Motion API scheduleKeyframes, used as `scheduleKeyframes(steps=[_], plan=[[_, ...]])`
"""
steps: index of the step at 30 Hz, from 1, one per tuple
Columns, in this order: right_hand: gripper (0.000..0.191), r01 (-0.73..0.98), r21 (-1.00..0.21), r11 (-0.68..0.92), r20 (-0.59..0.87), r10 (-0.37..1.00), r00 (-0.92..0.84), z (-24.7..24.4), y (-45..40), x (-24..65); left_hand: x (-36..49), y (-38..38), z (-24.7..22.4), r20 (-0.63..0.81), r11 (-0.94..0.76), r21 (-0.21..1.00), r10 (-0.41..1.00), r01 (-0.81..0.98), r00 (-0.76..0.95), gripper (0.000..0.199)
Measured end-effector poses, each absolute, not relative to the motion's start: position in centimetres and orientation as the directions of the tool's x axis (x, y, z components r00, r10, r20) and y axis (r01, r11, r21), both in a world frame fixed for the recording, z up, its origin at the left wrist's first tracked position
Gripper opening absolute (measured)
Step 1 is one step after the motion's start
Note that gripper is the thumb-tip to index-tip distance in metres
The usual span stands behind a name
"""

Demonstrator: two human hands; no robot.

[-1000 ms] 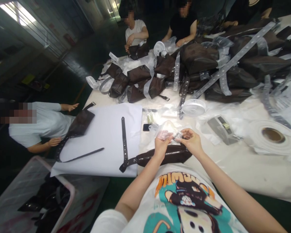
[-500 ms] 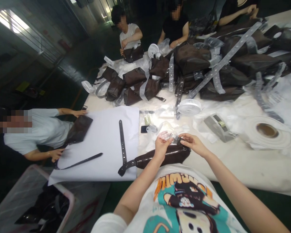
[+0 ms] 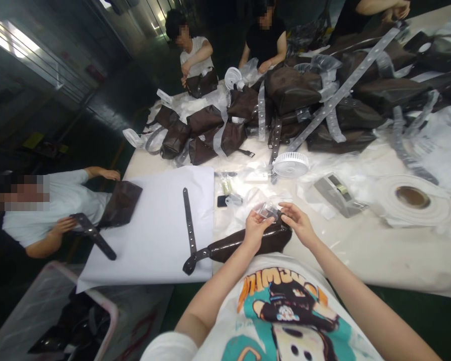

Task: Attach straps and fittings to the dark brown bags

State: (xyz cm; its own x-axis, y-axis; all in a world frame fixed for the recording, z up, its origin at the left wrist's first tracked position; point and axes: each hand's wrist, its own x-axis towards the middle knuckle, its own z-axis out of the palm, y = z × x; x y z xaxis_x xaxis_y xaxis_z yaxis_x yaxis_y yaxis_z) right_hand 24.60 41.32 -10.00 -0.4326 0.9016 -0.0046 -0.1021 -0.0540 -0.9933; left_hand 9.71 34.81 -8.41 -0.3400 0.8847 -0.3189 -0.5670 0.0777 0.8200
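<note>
A dark brown glossy bag (image 3: 229, 244) lies at the table's near edge, partly behind my left forearm. Its studded strap (image 3: 190, 225) stretches left onto the white sheet. Above the bag's right end, my left hand (image 3: 258, 224) is closed on a small piece of clear plastic (image 3: 267, 210). Close beside it, my right hand (image 3: 296, 220) pinches at the dark buckle end of the bag, with fingers bent. The exact contact of the fingertips is too small to make out.
Brown bags (image 3: 293, 90) with plastic-wrapped straps fill the far side. A white fan (image 3: 291, 164), a tape dispenser (image 3: 338, 194) and a white roll (image 3: 439, 203) stand to the right. At left, a person (image 3: 52, 200) handles another bag above a bin (image 3: 115, 321). More people sit opposite.
My left hand has shifted slightly right, and the clear plastic shows more in it. The person at left has lifted a strap off the white sheet. The view has moved slightly.
</note>
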Motion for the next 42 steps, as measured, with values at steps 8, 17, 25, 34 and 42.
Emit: scheduleKeyframes(steps=[8,17,25,34,42], plan=[[0.042,-0.17,-0.98,-0.101,-0.058,0.968,-0.244,-10.9,40.2,24.1,10.3,34.8,-8.2,-0.3,0.075,0.795,0.911,-0.601,-0.284,0.075],[0.038,-0.151,-0.984,-0.091,-0.044,0.958,-0.284,-10.9,39.6,23.1,9.8,34.7,-7.0,-0.291,0.062,0.787,0.915,-0.614,-0.28,0.078],[0.035,-0.148,-0.986,-0.081,-0.048,0.977,-0.21,-11.1,39.7,23.1,9.6,34.4,-7.6,-0.319,0.092,0.738,0.921,-0.669,-0.226,0.051],[0.036,-0.167,-0.984,-0.057,-0.032,0.988,-0.149,-11.6,39.8,22.6,9.3,33.9,-8.6,-0.32,0.207,0.874,0.926,-0.439,-0.201,0.048],[0.038,-0.284,-0.951,-0.12,-0.065,0.978,-0.197,-11.7,40.6,22.8,10.3,35.1,-9.2,-0.237,0.195,0.955,0.955,-0.224,-0.179,0.054]])
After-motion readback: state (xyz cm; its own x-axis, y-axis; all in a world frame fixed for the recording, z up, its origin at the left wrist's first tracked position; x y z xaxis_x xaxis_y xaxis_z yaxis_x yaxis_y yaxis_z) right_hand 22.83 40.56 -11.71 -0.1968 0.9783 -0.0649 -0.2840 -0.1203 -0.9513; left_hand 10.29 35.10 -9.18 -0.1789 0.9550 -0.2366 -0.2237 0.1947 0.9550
